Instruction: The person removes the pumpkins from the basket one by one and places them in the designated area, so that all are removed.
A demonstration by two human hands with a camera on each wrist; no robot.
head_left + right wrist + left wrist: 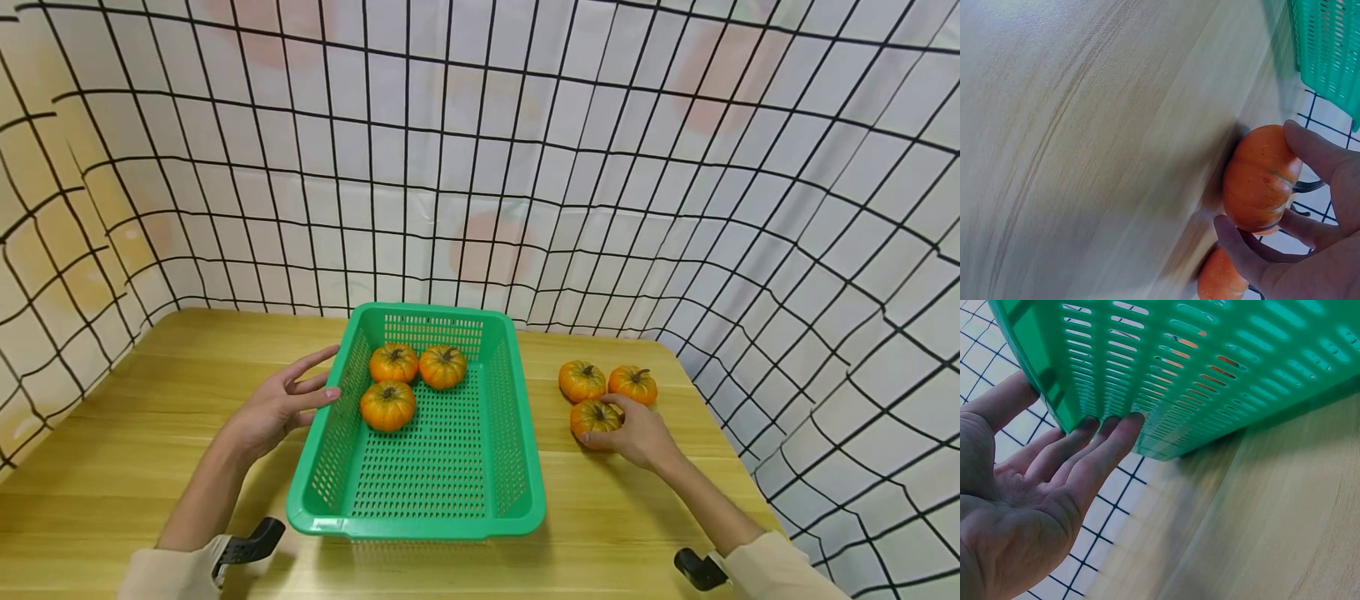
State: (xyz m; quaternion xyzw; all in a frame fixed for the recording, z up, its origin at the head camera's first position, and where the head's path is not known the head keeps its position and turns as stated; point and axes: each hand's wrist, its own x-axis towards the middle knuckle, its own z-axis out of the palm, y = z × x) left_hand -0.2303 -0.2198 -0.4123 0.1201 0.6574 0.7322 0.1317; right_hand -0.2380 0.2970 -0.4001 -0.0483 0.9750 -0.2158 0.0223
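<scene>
My right hand [637, 433] holds the nearest of the three small orange pumpkins on the right of the table. In the right wrist view this pumpkin [1260, 178] sits between the thumb and fingers, its dark stem toward the palm. Close behind it are a second pumpkin [581, 381] and a third pumpkin [634, 385]. My left hand [273, 408], its fingers spread and fairly straight, touches the left side of a green plastic basket [528, 433]. In the left wrist view the fingertips [1132, 422] rest against the slotted outer wall.
Inside the basket, three more pumpkins cluster at the back left, one of them the front pumpkin [387, 407]. The wooden table [150, 400] ends at a white curtain with a black grid [450, 208], which rises behind it and along both sides.
</scene>
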